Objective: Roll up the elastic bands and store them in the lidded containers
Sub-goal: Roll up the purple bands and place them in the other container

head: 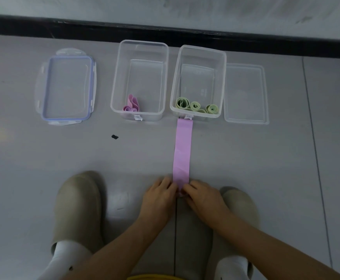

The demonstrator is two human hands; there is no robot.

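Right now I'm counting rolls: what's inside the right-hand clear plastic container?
The right-hand clear plastic container holds three rolled green elastic bands at its near end; the rest shows bare bottom. Nothing appears hidden beneath them.

Band (182,150) before right container (198,81)

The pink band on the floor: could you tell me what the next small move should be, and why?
Probably roll the near end forward. Both hands, left and right, pinch the pink band at its near end, and the rest lies flat, stretching to the containers.
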